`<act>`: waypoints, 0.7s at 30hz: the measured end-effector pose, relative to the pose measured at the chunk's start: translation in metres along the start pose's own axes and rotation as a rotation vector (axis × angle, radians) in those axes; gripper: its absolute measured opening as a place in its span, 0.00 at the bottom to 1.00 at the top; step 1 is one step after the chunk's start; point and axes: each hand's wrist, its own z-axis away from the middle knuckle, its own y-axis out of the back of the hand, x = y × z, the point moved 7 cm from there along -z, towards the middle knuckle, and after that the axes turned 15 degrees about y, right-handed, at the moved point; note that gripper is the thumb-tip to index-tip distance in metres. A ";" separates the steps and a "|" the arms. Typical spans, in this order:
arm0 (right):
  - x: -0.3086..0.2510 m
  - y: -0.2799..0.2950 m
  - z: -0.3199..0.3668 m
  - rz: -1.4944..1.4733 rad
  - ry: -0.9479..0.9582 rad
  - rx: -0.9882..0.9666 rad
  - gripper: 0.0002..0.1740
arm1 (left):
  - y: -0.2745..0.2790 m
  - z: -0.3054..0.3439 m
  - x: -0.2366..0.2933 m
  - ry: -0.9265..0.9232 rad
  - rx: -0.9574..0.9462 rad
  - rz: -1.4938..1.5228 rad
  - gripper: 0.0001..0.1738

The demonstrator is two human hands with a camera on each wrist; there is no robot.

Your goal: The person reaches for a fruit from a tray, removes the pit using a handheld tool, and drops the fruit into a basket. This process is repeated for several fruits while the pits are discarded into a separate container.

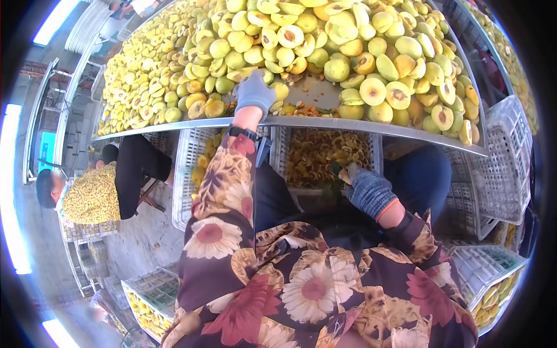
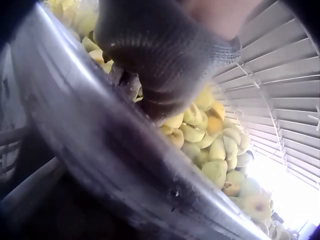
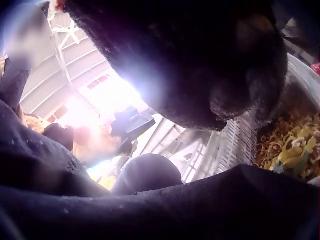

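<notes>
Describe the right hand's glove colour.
The glove is mottled blue-grey with an orange cuff edge; the head view shows it best.

Crates, a seated person point(image 1: 90, 194) and strip lights point(image 1: 13, 185) are seen around a metal bench point(image 1: 325, 121).
Just off the bench's right front corner, pale perforated crates point(image 1: 506, 159) are stacked; well back from its front edge, another crate point(image 1: 481, 262) is placed on the right, and a further one point(image 1: 152, 288) on the left. Beyond the left front corner, where a grey floor point(image 1: 130, 249) is exposed, the person is dressed in a yellow-patterned top and dark trousers; a blue panel point(image 1: 45, 152) is set farther left. Overhead, a ribbed roof point(image 2: 280, 60) is shown by the left wrist view.
</notes>
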 end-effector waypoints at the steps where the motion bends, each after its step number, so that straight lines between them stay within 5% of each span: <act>1: 0.000 0.000 0.001 -0.001 -0.001 0.012 0.18 | -0.005 -0.005 -0.008 -0.024 0.006 0.061 0.40; 14: -0.003 -0.002 0.002 -0.039 0.042 0.024 0.18 | 0.000 0.010 0.013 -0.003 -0.058 0.027 0.42; 18: 0.002 0.013 0.006 -0.041 -0.041 0.028 0.19 | 0.028 0.051 -0.010 -0.239 0.195 0.757 0.40; 21: 0.001 0.019 0.006 -0.012 -0.029 0.212 0.21 | 0.022 0.095 -0.006 -0.199 -0.387 1.542 0.35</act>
